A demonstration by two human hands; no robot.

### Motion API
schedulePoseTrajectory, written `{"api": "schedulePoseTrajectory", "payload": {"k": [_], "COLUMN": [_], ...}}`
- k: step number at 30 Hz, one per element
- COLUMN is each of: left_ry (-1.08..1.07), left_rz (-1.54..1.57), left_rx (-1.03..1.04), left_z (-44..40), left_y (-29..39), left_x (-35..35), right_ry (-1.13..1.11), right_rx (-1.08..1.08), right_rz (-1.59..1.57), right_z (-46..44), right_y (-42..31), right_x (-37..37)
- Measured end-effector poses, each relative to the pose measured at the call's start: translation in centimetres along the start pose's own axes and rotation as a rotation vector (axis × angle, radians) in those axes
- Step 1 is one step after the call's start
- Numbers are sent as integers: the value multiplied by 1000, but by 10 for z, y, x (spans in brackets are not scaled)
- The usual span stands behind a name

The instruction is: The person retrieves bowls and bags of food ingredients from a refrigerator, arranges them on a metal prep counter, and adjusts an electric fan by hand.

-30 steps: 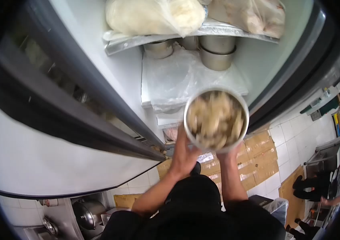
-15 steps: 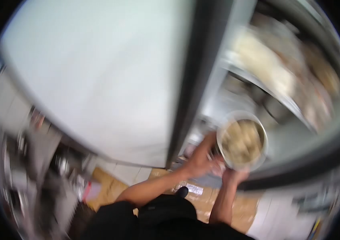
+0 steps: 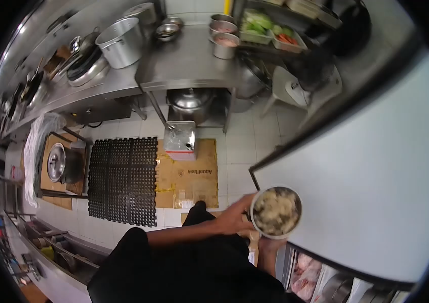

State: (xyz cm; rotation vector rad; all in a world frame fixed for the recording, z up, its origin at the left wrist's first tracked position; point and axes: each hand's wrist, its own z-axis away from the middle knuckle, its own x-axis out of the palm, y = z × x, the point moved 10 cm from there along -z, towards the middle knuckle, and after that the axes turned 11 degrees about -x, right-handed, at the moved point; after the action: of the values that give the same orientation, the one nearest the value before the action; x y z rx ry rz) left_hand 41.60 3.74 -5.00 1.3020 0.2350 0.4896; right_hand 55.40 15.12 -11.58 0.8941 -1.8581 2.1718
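A round metal container (image 3: 276,212) filled with pale, lumpy food is held up between my two hands. My left hand (image 3: 237,216) grips its left side, the fingers partly hidden behind the wall. Under its lower edge, my right hand (image 3: 271,244) supports it, with most fingers out of sight below the container. Just to the right is the large white fridge door (image 3: 366,166), standing open. Packaged raw meat (image 3: 305,276) shows inside the fridge at the lower right.
Ahead stands a steel table (image 3: 189,60) with metal pots of food. A stovetop counter with a large pot (image 3: 121,43) runs left. On the floor lie a black rubber mat (image 3: 122,181) and cardboard (image 3: 202,174), with a square tin (image 3: 180,140). A stool (image 3: 288,91) stands back right.
My view has turned left, away from the fridge shelves to the steel table and stove side. The container has come along, still in both hands, and the fridge interior is now at the lower right.
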Motion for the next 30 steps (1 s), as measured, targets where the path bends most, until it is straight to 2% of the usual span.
{"api": "schedulePoseTrajectory", "payload": {"k": [1, 3, 5, 7, 11, 14, 16, 20, 22, 24, 26, 27, 28, 29, 30], "left_ry": [131, 360, 532, 663, 755, 768, 792, 893, 867, 931, 985, 1073, 1145, 1114, 1114], "left_rz": [-37, -51, -178, -161, -76, -6, 50, -9, 103, 32, -41, -260, -487, -458, -453], "left_rx": [102, 156, 253, 342, 404, 445, 438, 355, 209, 180, 138, 99, 63, 72, 68], "left_z": [-7, -29, -55, -88, -153, -203, -239, -282, -293, -282, -266, -257, -252, -255, -257], "left_y": [17, 18, 55, 85, 134, 146, 142, 90, 50, 38, 45, 78, 100, 97, 92], "left_x": [-46, -125, -198, -274, -410, -496, -547, -628, -650, -660, -664, -661, -659, -661, -660], "right_ry": [26, -263, -350, -474, -646, -777, -691, -754, -777, -1064, -1227, -1243, -1355, -1457, -1459], "right_rx": [104, 104, 208, 260, 296, 331, 381, 504, 571, 519, 293, 319, 136, -58, -54], "right_rz": [-46, -111, -105, -77, -122, -174, -115, -57, 8, 301, 682, 690, 766, 840, 843], "right_z": [-14, -55, -102, -140, -197, -239, -274, -295, -308, -322, -329, -324, -317, -308, -305], "right_y": [26, 62, 116, 151, 217, 282, 350, 438, 476, 497, 415, 405, 390, 381, 386], "right_x": [45, 156, 239, 340, 512, 604, 634, 668, 670, 667, 702, 715, 735, 747, 750]}}
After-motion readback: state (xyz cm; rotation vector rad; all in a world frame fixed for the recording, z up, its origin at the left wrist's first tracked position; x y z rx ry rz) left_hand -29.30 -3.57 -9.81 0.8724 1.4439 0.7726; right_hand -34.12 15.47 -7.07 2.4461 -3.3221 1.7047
